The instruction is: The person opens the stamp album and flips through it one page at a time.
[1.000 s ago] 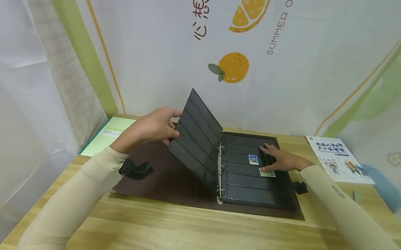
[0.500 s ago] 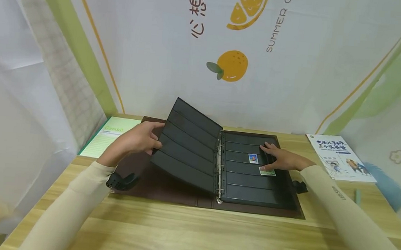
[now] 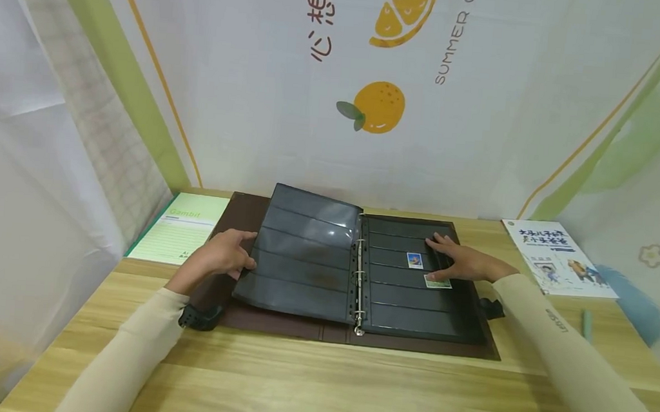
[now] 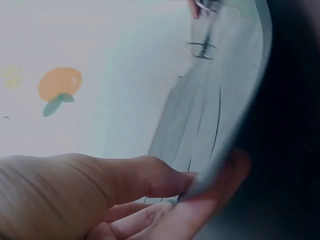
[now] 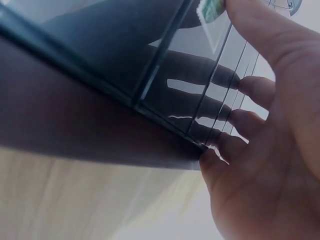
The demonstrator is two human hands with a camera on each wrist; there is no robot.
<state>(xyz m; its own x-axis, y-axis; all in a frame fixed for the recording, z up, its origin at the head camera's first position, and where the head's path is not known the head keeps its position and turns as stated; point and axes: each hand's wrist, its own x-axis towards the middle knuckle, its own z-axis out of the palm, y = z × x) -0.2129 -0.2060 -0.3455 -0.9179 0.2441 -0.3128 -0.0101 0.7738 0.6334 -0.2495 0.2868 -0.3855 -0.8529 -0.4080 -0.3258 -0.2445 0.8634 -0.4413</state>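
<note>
A brown ring-bound stamp album (image 3: 297,329) lies spread on the table. My left hand (image 3: 224,252) pinches the outer edge of a black pocket page (image 3: 303,255), which slopes just above the left cover. In the left wrist view the thumb (image 4: 155,175) lies on one face of that page and fingers are behind it. On the right-hand page (image 3: 408,317), my right hand (image 3: 465,262) rests with fingers spread. Its thumb touches a green stamp (image 3: 441,283); a blue stamp (image 3: 415,260) sits just above. The right wrist view shows the fingertips on the glossy page, with part of the green stamp (image 5: 212,11).
A pale green Gambit notepad (image 3: 179,226) lies left of the album. At the back right is a white illustrated booklet (image 3: 558,257), with a small green stick-like item (image 3: 587,324) nearer. A printed curtain (image 3: 245,96) hangs behind the wooden table (image 3: 316,386).
My left hand has moved left and down, turning the black page from nearly upright to almost flat over the left cover. The right hand stays in place on the right-hand page.
</note>
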